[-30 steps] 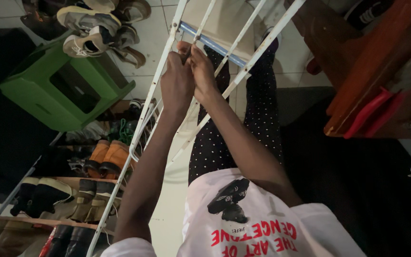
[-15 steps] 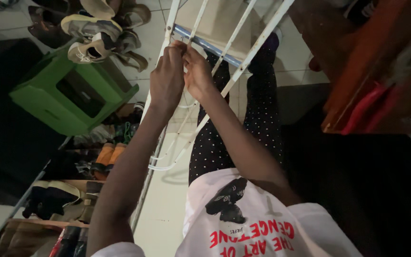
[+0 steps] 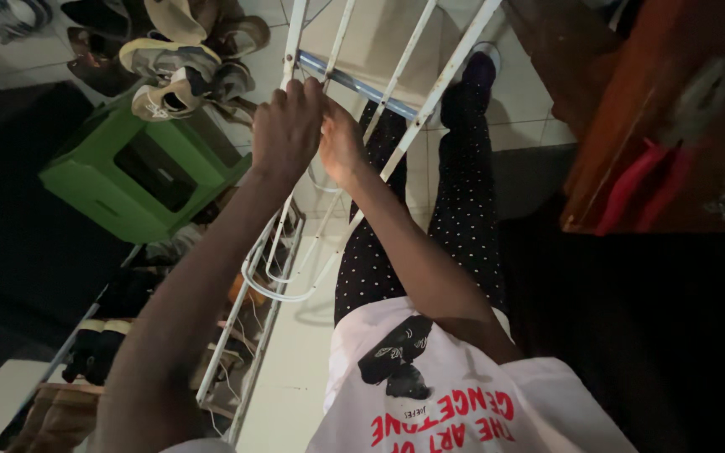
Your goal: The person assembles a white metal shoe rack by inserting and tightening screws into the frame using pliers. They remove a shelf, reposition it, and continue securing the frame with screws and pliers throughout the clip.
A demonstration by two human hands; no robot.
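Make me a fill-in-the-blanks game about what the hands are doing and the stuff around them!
1. Both hands, the left hand and the right hand, meet on a white metal ____.
2. The plastic stool beside the rack is coloured ____.
3. A pile of ____ lies just past the stool.
4. The trousers are black with small white ____.

Missing words: rack; green; shoes; dots
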